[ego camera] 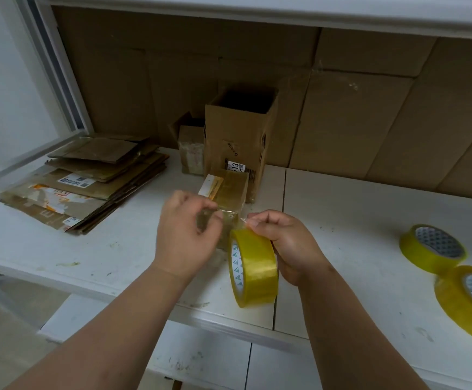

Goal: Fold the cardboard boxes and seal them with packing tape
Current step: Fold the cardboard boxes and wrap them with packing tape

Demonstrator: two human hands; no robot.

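Taping step: right hand (288, 243) gripping roll (253, 270), left hand (186, 232) pinching strip (223, 218) near box (226, 190); next, pressing it flat.

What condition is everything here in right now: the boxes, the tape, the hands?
Tall box: upright, top open.
Small box: closed, wrapped in tape.
Flat cardboard stack: unfolded, lying flat.
Tape roll: on edge, strip pulled out.
Left hand: pinching the tape strip.
Right hand: gripping the tape roll.
Two spare rolls: lying flat, untouched.
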